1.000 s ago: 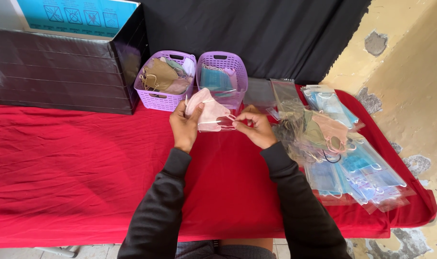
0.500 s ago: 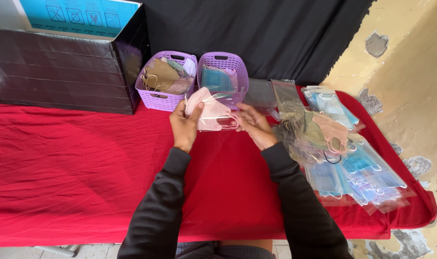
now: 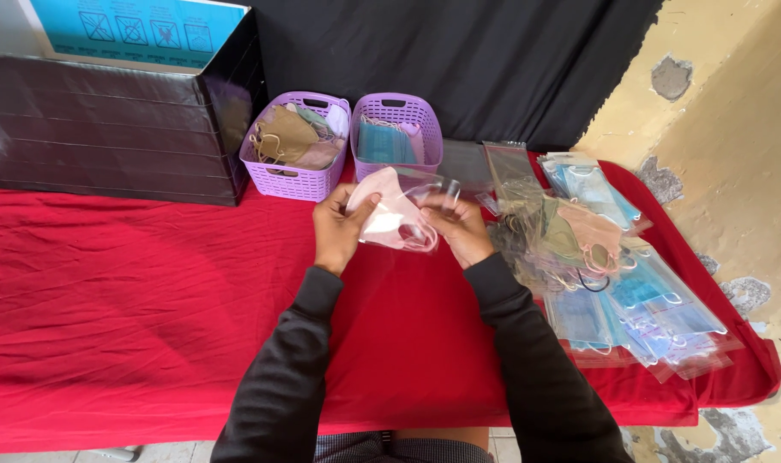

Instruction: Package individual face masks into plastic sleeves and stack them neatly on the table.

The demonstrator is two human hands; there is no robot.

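A pink face mask (image 3: 388, 216) sits partly inside a clear plastic sleeve (image 3: 426, 190), held above the red tablecloth (image 3: 150, 309). My left hand (image 3: 336, 230) grips the mask's left side with the thumb on top. My right hand (image 3: 459, 228) holds the sleeve's open end on the right. Both arms wear dark sleeves. Directly behind the hands stand two purple baskets: the left basket (image 3: 292, 176) holds tan and pale masks, the right basket (image 3: 399, 111) holds blue and pink ones.
A heap of bagged masks (image 3: 613, 283) in blue, pink and olive covers the table's right end. Empty clear sleeves (image 3: 503, 167) lie behind it. A big dark box (image 3: 107, 129) fills the back left. A black cloth hangs behind; a rough yellow wall is on the right.
The mask has slid further into the clear sleeve, and my right hand has shifted slightly along the sleeve. My left hand stays put.
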